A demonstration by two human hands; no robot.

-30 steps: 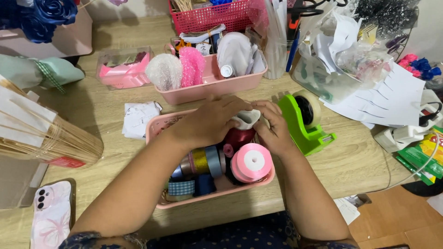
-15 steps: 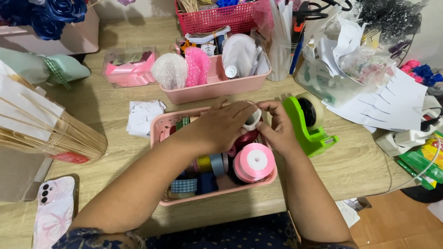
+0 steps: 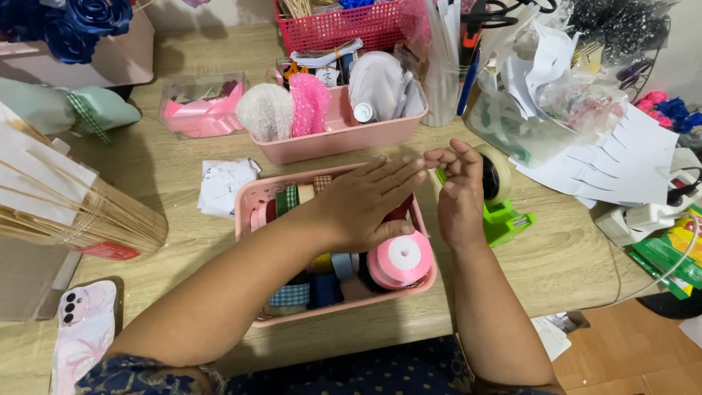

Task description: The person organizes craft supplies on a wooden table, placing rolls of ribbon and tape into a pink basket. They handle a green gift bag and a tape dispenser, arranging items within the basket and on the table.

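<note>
A pink basket [image 3: 248, 201] of ribbon spools stands on the wooden table in front of me. My left hand [image 3: 365, 205] lies flat over its middle, fingers stretched out toward the right and apart, with nothing seen in it. My right hand [image 3: 457, 194] is raised at the basket's right rim, fingertips curled together right beside the left fingertips. Whether it pinches anything I cannot tell. A pink ribbon spool [image 3: 401, 260] lies in the basket below both hands. A green tape dispenser [image 3: 504, 216] stands just behind my right hand.
A second pink basket [image 3: 336, 143] with net puffs stands behind, and a red basket [image 3: 336, 25] farther back. Crumpled paper [image 3: 225, 186], a stick bundle [image 3: 95, 219] and a phone [image 3: 84, 329] are on the left. White papers [image 3: 621, 161] are on the right.
The small white roll that both hands held over the basket is no longer seen. My left hand has flattened out, and my right hand has lifted toward the tape dispenser.
</note>
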